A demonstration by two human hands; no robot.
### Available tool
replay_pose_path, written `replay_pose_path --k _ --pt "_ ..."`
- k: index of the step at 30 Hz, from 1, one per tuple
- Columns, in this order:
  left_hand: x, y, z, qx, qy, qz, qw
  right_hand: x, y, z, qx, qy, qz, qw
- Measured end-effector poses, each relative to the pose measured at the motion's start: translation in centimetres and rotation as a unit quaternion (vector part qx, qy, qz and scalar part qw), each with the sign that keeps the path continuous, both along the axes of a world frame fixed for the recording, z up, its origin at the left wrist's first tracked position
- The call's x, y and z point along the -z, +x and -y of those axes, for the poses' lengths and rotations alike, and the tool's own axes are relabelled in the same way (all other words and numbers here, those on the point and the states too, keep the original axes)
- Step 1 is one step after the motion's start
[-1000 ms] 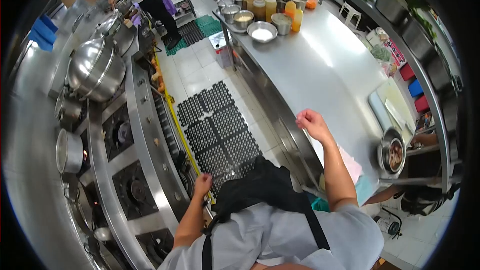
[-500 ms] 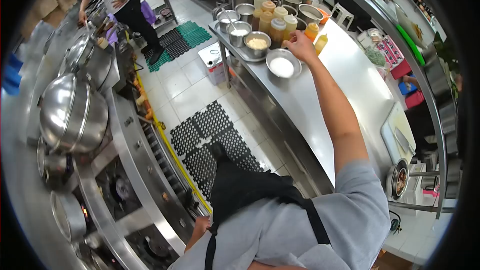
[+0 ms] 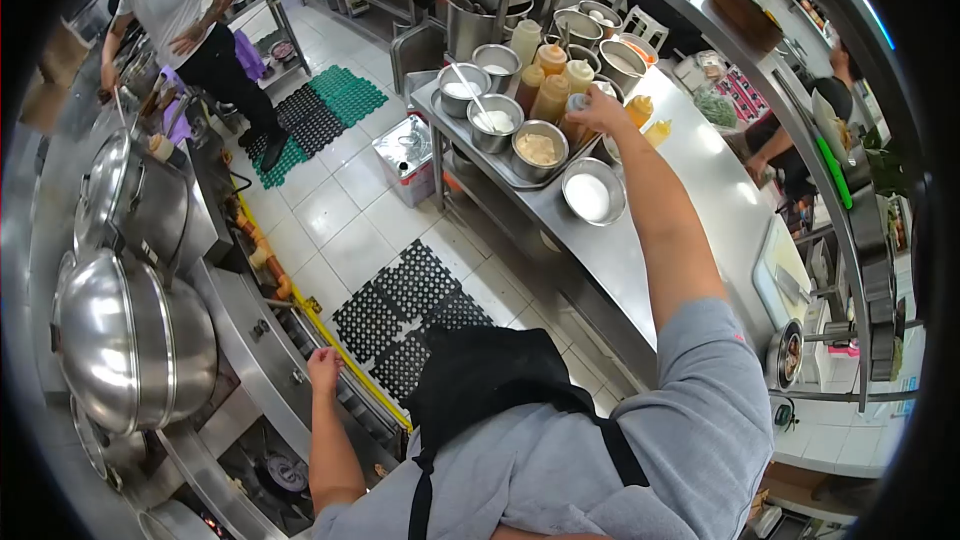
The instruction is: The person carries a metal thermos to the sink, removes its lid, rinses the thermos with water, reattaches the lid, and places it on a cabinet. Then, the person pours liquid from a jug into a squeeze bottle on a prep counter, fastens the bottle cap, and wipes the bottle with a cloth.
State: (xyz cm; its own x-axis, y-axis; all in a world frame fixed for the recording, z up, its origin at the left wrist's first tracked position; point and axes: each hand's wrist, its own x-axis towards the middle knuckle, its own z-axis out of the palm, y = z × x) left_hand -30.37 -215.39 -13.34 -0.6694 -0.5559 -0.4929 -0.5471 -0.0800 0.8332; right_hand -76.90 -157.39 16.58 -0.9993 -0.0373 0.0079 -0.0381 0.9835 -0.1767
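Observation:
My right hand [image 3: 600, 112] is at the cluster of squeeze bottles on the steel table, its fingers closed around the upper part of a squeeze bottle [image 3: 573, 128] with a pale bluish top. Much of that bottle is hidden. Beside it stand an amber squeeze bottle [image 3: 551, 98] and an orange one [image 3: 639, 112]. Just below my right wrist sits a steel bowl of white powder [image 3: 587, 196]. Left of it is a steel pot of cream-coloured paste [image 3: 538, 149]. Over the stove's front edge hangs my left hand [image 3: 323, 370], fingers curled in, with nothing visible in them.
Large domed steel pots [image 3: 130, 340] fill the stove on the left. A co-worker [image 3: 190, 10] stands at its far end. Black rubber mats [image 3: 410, 285] lie in the aisle. A cutting board [image 3: 778, 265] with a knife is at the table's right. Another person [image 3: 800, 130] is beyond the shelf.
My right hand has closed on a squeeze bottle among the others. My left hand has come up and forward beside the stove. The head view has shifted.

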Motion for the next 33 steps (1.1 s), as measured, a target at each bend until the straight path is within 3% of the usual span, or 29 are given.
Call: replay_pose_path --k 2,3,6,8,11,14,16,18,24,30,33 --pt "0.5 -2.7 -0.7 0.062 0.016 0.015 0.998 -0.4 0.7 -0.5 0.015 -0.016 0.013 1.0" --pt "-2.1 -4.7 -2.8 0.063 0.033 0.02 0.997 -0.9 0.8 -0.8 0.003 -0.02 -0.019 1.0" --pt "-2.0 -10.3 -7.9 0.159 0.076 -0.088 0.98 -6.2 5.4 -1.6 0.009 -0.067 -0.059 0.996" --pt "-7.0 -14.2 -13.8 0.231 0.065 -0.107 0.965 -9.9 8.9 -3.0 0.037 -0.091 -0.086 0.991" --pt "-12.9 -18.7 -23.9 0.372 0.076 -0.236 0.895 -14.1 15.9 -5.2 0.049 -0.104 -0.122 0.986" --pt "-21.3 -20.1 -34.8 0.491 0.079 -0.321 0.806 -14.3 22.2 -7.9 0.063 -0.089 -0.073 0.991" --pt "-23.6 -19.9 -40.9 0.555 0.046 -0.357 0.75 -12.5 26.0 -9.4 0.074 -0.072 -0.027 0.994" --pt "-24.2 -19.4 -46.3 0.605 0.017 -0.37 0.705 -9.7 29.0 -11.5 0.095 -0.05 0.03 0.994" --pt "-18.6 -18.1 -57.9 0.639 -0.081 -0.371 0.669 -1.3 35.2 -17.5 0.142 -0.041 0.018 0.989" --pt "-18.0 -15.2 -64.7 0.615 -0.072 -0.378 0.688 -1.7 36.0 -18.2 0.191 0.043 0.089 0.977" --pt "-17.6 -14.6 -67.1 0.53 0.022 -0.402 0.746 -0.3 35.6 -18.8 0.171 0.024 0.041 0.984"
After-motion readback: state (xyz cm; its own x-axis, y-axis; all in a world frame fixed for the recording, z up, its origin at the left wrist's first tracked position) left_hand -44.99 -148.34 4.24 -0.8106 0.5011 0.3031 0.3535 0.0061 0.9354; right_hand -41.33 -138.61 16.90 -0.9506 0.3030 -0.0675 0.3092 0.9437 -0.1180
